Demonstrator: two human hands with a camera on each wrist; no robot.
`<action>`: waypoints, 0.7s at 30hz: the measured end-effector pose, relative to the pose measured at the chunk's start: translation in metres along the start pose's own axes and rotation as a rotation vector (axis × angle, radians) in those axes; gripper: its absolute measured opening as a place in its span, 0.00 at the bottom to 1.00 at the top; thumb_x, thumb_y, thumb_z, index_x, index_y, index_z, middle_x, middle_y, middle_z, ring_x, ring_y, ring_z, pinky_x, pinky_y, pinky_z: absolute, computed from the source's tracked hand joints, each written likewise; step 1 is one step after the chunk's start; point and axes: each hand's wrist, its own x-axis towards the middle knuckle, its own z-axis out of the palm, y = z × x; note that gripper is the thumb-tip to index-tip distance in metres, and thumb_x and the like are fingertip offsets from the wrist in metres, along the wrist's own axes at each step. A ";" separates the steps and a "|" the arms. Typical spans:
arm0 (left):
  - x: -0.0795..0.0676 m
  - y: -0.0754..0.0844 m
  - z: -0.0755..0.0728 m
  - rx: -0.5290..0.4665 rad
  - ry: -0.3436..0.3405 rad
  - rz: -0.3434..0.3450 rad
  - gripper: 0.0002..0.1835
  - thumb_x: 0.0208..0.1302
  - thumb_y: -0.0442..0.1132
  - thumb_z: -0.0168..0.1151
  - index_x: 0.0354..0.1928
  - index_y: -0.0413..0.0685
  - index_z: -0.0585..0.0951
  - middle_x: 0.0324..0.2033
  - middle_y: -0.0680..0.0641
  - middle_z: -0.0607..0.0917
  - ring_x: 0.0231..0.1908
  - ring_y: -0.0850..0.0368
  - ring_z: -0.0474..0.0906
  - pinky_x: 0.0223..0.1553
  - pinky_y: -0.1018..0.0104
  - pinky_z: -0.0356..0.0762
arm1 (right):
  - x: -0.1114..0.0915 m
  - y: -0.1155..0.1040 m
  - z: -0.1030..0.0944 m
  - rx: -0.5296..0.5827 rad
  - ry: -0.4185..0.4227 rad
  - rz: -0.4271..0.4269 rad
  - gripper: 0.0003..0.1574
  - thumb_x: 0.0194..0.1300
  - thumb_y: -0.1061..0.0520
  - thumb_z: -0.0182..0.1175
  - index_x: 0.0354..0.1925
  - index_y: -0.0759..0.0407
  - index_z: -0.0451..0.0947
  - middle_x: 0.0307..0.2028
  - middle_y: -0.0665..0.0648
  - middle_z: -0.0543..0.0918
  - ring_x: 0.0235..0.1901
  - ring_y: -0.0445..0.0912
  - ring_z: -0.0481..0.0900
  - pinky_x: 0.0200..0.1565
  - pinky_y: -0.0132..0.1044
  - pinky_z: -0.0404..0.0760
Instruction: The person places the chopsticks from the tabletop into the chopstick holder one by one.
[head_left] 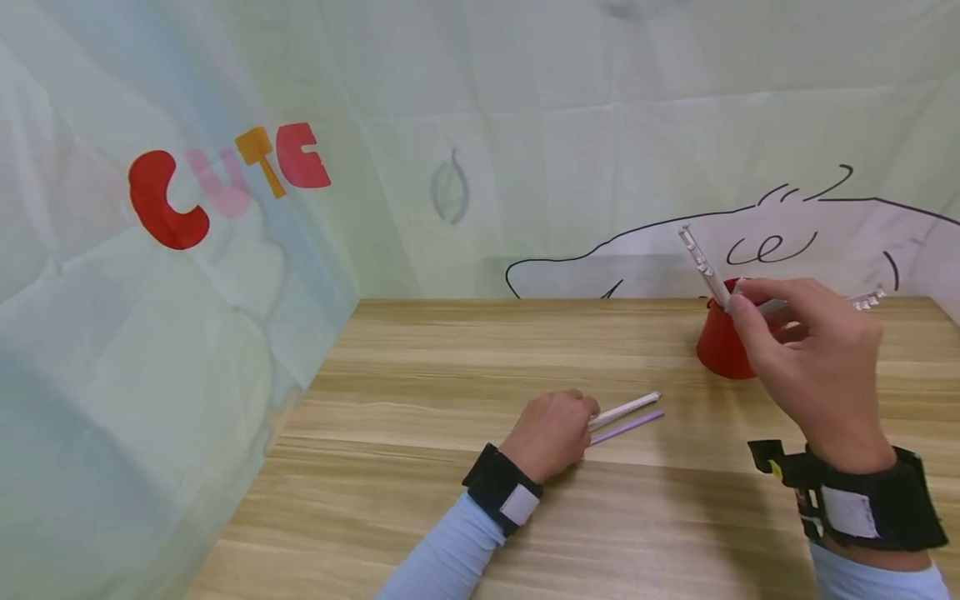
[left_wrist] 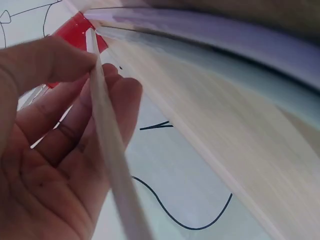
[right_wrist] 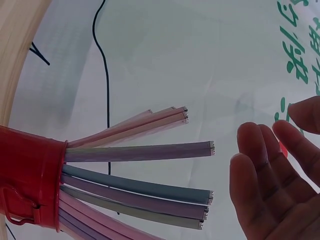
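Observation:
My left hand [head_left: 551, 433] is low over the wooden table, and in the left wrist view its thumb and fingers pinch a long pale strip [left_wrist: 112, 130]. A thin purple strip [head_left: 630, 426] lies beside the pale one. To the right stands a red bucket [head_left: 727, 342] with a wire handle. Thin pink, purple, teal and green strips [right_wrist: 140, 152] with crinkled, shiny ends fan out of its mouth. Close to those strip ends is my right hand [head_left: 825, 358]. Its fingers [right_wrist: 250, 145] are spread and loosely bent, with nothing between them in the right wrist view.
The wooden table [head_left: 375, 467] meets a pale fabric backdrop [head_left: 480, 167] along its far edge. Another printed cloth [head_left: 150, 375], with the word CUTE, hangs along the left side. The bucket stands near the back. Black straps [head_left: 877, 500] wrap both wrists.

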 end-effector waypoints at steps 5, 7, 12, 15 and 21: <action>0.001 0.000 -0.002 -0.006 0.050 0.036 0.09 0.59 0.34 0.58 0.42 0.50 0.82 0.27 0.53 0.79 0.22 0.65 0.70 0.19 0.72 0.70 | 0.000 0.001 0.001 0.011 -0.012 -0.018 0.16 0.56 0.57 0.64 0.44 0.57 0.82 0.38 0.58 0.84 0.26 0.46 0.76 0.33 0.14 0.68; 0.002 0.001 -0.003 -0.017 0.067 0.047 0.10 0.59 0.34 0.58 0.43 0.49 0.81 0.28 0.53 0.79 0.22 0.65 0.69 0.20 0.73 0.71 | 0.000 0.001 0.002 0.014 -0.015 -0.020 0.16 0.56 0.57 0.65 0.44 0.57 0.82 0.38 0.58 0.84 0.26 0.46 0.77 0.33 0.14 0.68; 0.003 0.001 -0.007 -0.058 0.122 0.061 0.13 0.61 0.34 0.57 0.48 0.47 0.79 0.30 0.52 0.77 0.24 0.65 0.68 0.22 0.74 0.70 | 0.000 0.000 0.001 0.015 -0.034 -0.020 0.17 0.56 0.56 0.64 0.45 0.58 0.81 0.38 0.58 0.84 0.27 0.49 0.78 0.34 0.14 0.68; 0.004 0.002 -0.007 -0.073 0.173 0.074 0.14 0.61 0.34 0.56 0.50 0.45 0.78 0.31 0.52 0.76 0.25 0.65 0.68 0.23 0.75 0.70 | 0.000 -0.001 0.001 0.009 -0.049 -0.021 0.17 0.56 0.56 0.64 0.45 0.58 0.81 0.38 0.58 0.83 0.27 0.50 0.78 0.34 0.13 0.67; 0.005 0.002 -0.008 -0.110 0.267 0.096 0.14 0.62 0.34 0.56 0.50 0.46 0.77 0.32 0.53 0.74 0.27 0.67 0.65 0.24 0.78 0.68 | 0.000 -0.003 0.002 0.003 -0.082 -0.031 0.17 0.56 0.56 0.64 0.45 0.58 0.81 0.37 0.58 0.83 0.26 0.49 0.79 0.34 0.13 0.67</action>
